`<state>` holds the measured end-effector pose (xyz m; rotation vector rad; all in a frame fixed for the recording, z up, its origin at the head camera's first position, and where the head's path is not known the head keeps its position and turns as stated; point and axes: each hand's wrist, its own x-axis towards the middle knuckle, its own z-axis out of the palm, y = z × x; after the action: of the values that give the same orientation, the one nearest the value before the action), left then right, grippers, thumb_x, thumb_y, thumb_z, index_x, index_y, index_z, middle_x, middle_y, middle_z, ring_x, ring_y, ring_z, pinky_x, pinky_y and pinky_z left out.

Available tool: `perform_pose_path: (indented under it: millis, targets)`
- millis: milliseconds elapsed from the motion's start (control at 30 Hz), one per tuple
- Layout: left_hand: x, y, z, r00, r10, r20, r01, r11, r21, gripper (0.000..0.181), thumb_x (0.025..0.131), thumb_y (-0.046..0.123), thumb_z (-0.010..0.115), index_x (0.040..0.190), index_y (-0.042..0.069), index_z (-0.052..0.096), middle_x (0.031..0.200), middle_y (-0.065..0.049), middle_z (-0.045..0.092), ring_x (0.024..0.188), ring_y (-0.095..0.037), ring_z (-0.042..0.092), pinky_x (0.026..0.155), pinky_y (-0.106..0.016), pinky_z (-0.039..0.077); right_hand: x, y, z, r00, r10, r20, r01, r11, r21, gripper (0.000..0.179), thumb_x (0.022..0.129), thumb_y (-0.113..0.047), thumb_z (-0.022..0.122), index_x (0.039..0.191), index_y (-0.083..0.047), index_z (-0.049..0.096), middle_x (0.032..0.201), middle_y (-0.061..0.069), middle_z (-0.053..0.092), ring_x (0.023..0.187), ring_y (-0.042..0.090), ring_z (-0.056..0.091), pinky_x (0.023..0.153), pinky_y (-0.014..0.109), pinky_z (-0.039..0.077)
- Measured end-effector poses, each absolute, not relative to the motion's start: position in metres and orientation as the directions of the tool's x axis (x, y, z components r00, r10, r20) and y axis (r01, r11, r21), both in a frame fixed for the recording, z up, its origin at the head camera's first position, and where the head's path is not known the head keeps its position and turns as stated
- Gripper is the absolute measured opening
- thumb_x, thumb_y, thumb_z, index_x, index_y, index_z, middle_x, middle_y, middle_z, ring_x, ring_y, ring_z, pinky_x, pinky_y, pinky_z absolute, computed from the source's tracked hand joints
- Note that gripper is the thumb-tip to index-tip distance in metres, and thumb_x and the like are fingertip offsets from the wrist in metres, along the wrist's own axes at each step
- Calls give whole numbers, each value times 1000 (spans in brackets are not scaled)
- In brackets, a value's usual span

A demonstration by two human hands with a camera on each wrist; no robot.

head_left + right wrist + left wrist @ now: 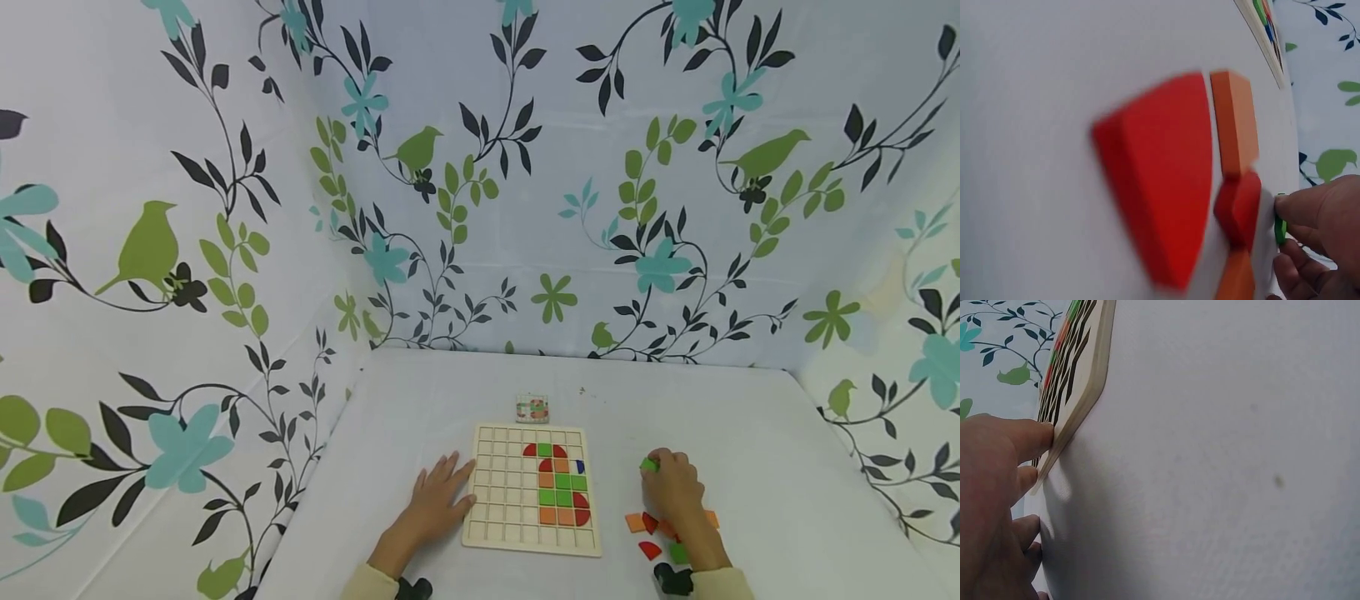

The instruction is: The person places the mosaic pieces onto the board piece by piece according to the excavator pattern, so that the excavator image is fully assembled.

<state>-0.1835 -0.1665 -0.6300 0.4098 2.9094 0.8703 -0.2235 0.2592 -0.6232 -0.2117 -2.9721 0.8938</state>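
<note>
A wooden grid board (501, 493) lies flat on the table, its right-hand cells partly filled with green, orange and red pieces and one blue-and-white one. At its left edge my left hand (437, 505) rests with fingers spread; the left wrist view has the thumb and a finger touching the rim (1094, 387). Off to the right of the board, my right hand (675, 490) pinches a green block (649, 465) between thumb and fingers. Closer to the right wrist camera are a red quarter-round piece (1163, 169) and an orange block (1235, 122).
Loose pieces, among them a red quarter-round (649, 550) and a green square (678, 553), lie beneath and around the right forearm. Behind the board sits a small patterned card (532, 408). A floral curtain (555, 250) surrounds the white table (420, 392).
</note>
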Motion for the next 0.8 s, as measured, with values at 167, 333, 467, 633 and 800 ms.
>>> perform_pose_path:
  millis: [167,333,467,633,800]
  targets:
    - [-184,-166,-626,-957,288,-41,222,814,537,62,105,38,61,161,15,45,169,-24,32,157,-50,25,122,-78,12,-229,233,-628,-997,74,25,49,839,-543,30,101,-11,66,126,4,61,126,32,57,114,49,56,88,66,48]
    - [-187,-167,-627,-956,289,-52,220,822,526,62,106,40,61,161,16,45,170,-21,32,158,-47,26,122,-76,14,-231,202,-620,-998,34,50,3,849,-528,29,98,-11,72,123,2,64,122,26,61,114,43,59,90,64,49]
    - [-188,-168,-627,-957,284,-54,216,825,522,62,106,39,61,161,17,45,171,-20,31,158,-46,25,123,-76,14,-230,177,-607,-998,-15,67,-48,847,-529,28,100,-14,72,124,-2,66,122,19,62,116,38,59,91,60,48]
    - [-186,-168,-623,-958,282,-50,214,820,531,62,105,38,63,161,16,46,170,-21,32,158,-47,26,122,-76,15,-228,142,-596,-976,-179,122,-217,809,-546,24,100,-19,74,121,-10,65,116,9,63,110,31,60,87,57,49]
    - [-185,-168,-623,-958,280,-57,209,824,527,63,105,38,63,160,15,46,170,-21,32,158,-47,26,122,-76,14,-226,113,-595,-924,-333,188,-381,764,-521,19,98,-15,77,112,-12,65,105,4,61,95,23,58,78,52,49]
